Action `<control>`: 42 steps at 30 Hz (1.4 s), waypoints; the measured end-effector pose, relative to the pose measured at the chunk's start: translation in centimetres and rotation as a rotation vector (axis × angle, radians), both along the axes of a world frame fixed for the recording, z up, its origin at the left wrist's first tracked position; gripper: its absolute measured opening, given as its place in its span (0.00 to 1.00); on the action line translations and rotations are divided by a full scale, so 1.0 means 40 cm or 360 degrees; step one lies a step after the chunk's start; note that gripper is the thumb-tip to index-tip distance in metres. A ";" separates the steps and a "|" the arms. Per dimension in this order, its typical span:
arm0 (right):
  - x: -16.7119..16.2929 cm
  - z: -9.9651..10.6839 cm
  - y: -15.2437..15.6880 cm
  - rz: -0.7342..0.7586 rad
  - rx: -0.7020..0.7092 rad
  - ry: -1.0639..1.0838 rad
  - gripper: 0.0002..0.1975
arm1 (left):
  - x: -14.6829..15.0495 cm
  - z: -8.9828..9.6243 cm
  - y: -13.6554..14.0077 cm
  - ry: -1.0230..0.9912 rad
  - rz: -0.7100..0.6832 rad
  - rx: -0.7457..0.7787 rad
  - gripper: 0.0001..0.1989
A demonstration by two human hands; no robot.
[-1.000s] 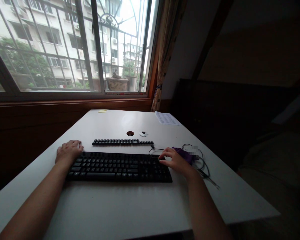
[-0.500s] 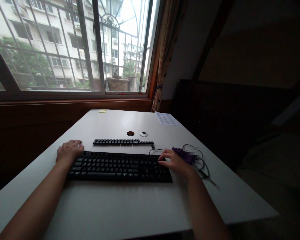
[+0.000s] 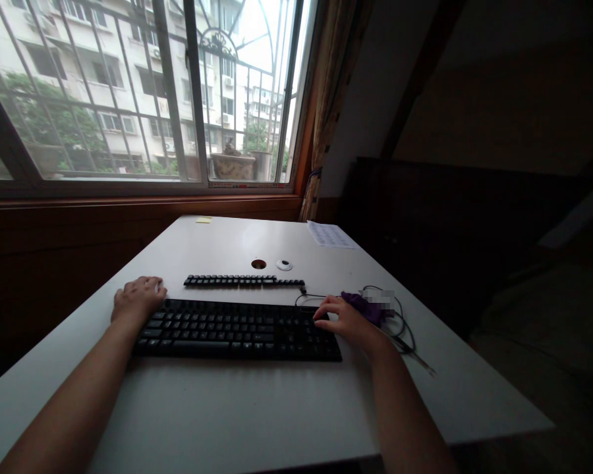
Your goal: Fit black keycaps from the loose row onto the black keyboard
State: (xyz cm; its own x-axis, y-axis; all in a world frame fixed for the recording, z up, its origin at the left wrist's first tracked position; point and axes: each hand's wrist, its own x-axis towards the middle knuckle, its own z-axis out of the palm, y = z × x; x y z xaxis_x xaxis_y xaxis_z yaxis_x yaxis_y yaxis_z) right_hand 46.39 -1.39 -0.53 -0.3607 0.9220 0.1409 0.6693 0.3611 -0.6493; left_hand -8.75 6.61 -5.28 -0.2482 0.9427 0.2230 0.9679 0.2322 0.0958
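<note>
A black keyboard [image 3: 212,329] lies flat on the white table [image 3: 237,408]. At its upper left corner rests my left hand [image 3: 137,301], its fingers curled in; what they hold, if anything, is hidden. My right hand [image 3: 346,321] is over the number pad at the keyboard's right end. Its thumb and forefinger come together at a dark key, and I cannot make out whether anything is pinched there. Behind the keyboard, rows of black keycaps [image 3: 242,281] stand lined up.
A purple cloth pouch [image 3: 368,308] and a coiled black cable [image 3: 409,329] lie right of my right hand. Farther back are a round cable hole [image 3: 258,264], its white cover [image 3: 284,265], printed paper [image 3: 331,235] and a yellow note [image 3: 203,220]. A barred window rises beyond.
Both hands hold nearly the same places and poses. The view has shifted very slightly; nothing on the table has visibly moved.
</note>
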 end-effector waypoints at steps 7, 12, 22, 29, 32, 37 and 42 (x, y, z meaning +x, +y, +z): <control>-0.005 0.003 -0.002 -0.0016 -0.0017 0.0000 0.05 | 0.006 0.006 -0.004 -0.0003 0.0008 -0.0003 0.29; -0.008 0.009 -0.007 -0.0023 -0.0044 0.0019 0.05 | 0.005 0.002 -0.004 0.0004 0.0004 0.0028 0.29; -0.006 -0.019 0.005 -0.0123 0.0058 0.0065 0.16 | 0.004 0.004 -0.004 -0.0002 0.0002 -0.0012 0.29; -0.001 -0.042 0.017 -0.0202 -0.0015 -0.0088 0.19 | 0.011 0.008 -0.010 -0.0007 0.0007 0.0009 0.29; 0.001 -0.044 0.021 -0.0221 -0.0083 -0.0054 0.20 | 0.014 0.011 -0.011 -0.0031 0.0010 0.0008 0.29; -0.004 -0.037 0.019 -0.0208 -0.0123 0.0011 0.22 | 0.013 0.014 -0.012 -0.0043 0.0005 -0.0016 0.29; -0.010 -0.023 0.012 -0.0205 -0.0160 0.0056 0.21 | 0.014 0.014 -0.014 -0.0027 0.0004 0.0021 0.27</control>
State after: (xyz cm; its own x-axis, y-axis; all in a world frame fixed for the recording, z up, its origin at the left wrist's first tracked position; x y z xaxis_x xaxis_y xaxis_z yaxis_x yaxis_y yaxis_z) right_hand 45.97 -0.89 -1.46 -0.2349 0.9704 0.0559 0.6820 0.2056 -0.7019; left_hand -8.20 6.04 -4.72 -0.2543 0.9391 0.2311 0.9656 0.2331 0.1155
